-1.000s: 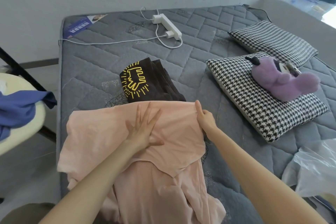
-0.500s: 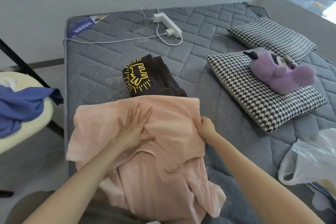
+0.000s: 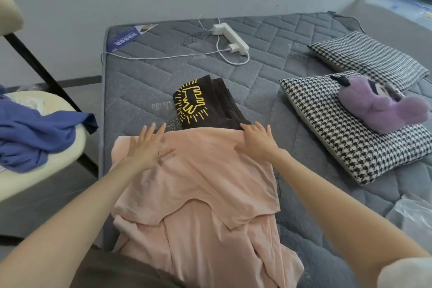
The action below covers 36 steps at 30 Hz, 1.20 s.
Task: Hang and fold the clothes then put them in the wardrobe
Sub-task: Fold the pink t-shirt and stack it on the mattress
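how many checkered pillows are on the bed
2. The near pillow lies on the right side of the mattress with a purple plush toy on it. The far pillow lies just behind it. None looks hidden.

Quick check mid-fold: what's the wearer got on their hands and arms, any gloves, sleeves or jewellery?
No gloves, rings or watch show on the left hand or right hand, and both forearms are uncovered. A blurred white patch at the right arm's near end may be a short sleeve; too unclear to say.
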Available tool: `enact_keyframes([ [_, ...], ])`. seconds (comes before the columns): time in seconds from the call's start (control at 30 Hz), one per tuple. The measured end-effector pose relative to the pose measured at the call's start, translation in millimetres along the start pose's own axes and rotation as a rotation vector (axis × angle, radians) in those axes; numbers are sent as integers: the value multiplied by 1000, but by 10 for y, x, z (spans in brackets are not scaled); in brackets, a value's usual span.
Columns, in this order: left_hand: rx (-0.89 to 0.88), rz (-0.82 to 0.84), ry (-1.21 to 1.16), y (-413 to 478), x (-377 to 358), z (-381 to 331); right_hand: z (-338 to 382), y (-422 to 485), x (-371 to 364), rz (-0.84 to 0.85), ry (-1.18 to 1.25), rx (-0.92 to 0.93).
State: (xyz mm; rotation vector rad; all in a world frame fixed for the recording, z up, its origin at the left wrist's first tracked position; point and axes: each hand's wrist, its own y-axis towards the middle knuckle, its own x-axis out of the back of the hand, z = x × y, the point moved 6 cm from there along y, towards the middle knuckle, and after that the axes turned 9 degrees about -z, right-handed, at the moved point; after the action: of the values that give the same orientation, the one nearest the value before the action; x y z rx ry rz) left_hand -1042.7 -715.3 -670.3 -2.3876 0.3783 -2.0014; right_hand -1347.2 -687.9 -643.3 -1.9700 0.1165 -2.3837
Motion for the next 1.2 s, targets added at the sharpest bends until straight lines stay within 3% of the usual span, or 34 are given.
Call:
enact_keyframes([
  [0.07, 23, 56, 48, 79, -64, 88, 7, 59, -46, 23, -101, 8],
  [0.17, 20, 42, 99, 161, -110, 176, 23, 80, -10, -74, -185, 104],
  [0.33, 7, 31, 118, 225, -157, 290, -128, 112, 264, -96, -47, 227],
  [0.47, -31, 22, 181, 150, -286, 298, -237, 161, 553, -236, -78, 173],
  [0.63, -145, -168, 225, 198, 24, 235, -141, 109, 494, -274, -155, 150],
  [0.77, -201, -224, 166, 135, 369, 215, -69, 35, 617, -264, -250, 113],
  [0.93, -150, -202, -31, -134, 828, 297, 156, -105, 1020, -345, -163, 73],
  [1.03, -76, -339, -95, -351, 1316, 449, 356, -197, 1498, -494, -59, 80],
  [1.2, -23, -732, -2, -816, 2452, 558, 865, -327, 2427, -751, 74, 106],
])
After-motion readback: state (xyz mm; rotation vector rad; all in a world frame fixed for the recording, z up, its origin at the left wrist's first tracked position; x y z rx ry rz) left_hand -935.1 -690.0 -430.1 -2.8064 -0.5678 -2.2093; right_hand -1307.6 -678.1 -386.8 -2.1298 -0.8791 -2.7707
